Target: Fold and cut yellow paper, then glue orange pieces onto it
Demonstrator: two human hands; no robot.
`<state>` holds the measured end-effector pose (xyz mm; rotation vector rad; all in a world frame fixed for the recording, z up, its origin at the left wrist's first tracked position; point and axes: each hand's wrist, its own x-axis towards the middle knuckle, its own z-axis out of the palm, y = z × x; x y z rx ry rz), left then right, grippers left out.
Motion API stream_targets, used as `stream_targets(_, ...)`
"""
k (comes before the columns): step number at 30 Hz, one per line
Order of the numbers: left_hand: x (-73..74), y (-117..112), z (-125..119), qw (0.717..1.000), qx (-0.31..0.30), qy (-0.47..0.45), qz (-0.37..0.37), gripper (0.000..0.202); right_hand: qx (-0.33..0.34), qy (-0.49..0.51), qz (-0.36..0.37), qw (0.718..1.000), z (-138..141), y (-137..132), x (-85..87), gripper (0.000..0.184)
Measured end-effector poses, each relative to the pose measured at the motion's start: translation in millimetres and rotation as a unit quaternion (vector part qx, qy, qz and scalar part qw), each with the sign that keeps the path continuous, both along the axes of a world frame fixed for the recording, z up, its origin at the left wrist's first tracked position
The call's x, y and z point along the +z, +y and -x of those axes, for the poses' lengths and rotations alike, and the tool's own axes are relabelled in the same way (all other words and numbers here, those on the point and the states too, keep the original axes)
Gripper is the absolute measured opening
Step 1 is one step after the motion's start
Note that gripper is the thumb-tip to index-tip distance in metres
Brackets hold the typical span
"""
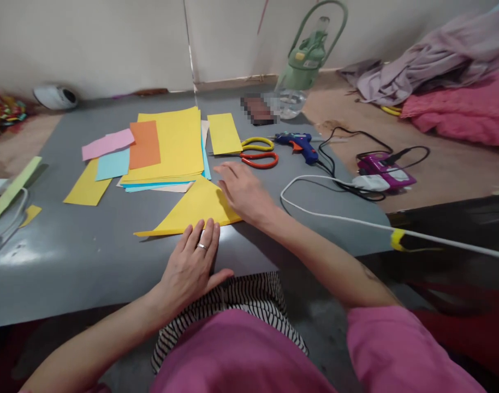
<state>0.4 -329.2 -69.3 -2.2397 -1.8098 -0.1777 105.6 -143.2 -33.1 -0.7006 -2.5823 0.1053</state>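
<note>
A folded sheet of yellow paper [192, 204] lies on the grey tabletop close to my body, shaped roughly like a triangle with its long edge toward me. My left hand [194, 256], with a ring on one finger, rests flat with its fingertips on that near edge. Slightly blurred, my right hand [243, 191] lies across the right part of the sheet, fingers stretched out, hiding that end. Just behind are scissors [260, 159] with one yellow and one red handle. A stack of yellow sheets [178, 142] touches or overlaps the folded sheet's far tip.
Orange [145, 144], pink [108, 144] and blue paper pieces [112, 165] lie left. A blue glue gun [298, 146], a green-topped bottle [301, 76] and a purple power adapter [386, 172] stand right. A white cable [339, 217] crosses the table's right edge.
</note>
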Motion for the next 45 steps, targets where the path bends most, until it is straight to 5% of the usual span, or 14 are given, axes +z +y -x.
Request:
stream_targets(6,2.4,4,5,1.0,-0.01,-0.024,0.014,0.098,0.085,-0.004,0.038,0.996,29,-4,7.9,0.027)
stream_targets(14,-0.6,17,12,0.998,0.036,-0.047,0.029,0.103,0.185,-0.001,0.092,0.978,-1,-14,-7.0,0.023)
stream_targets(30,4.7,19,17,0.998,0.044,-0.013,0.043,0.108,0.096,-0.055,-0.047,0.993,-16,-4,-20.0,0.029)
stream_targets(39,1.1,17,19,0.997,0.042,-0.044,0.04,0.106,0.037,-0.121,-0.017,0.992,-24,-3,-14.3,0.027)
stream_targets(45,-1.0,-6,35,0.993,0.095,-0.065,0.026,0.108,0.033,-0.123,0.023,0.992,-25,-3,-12.3,0.027)
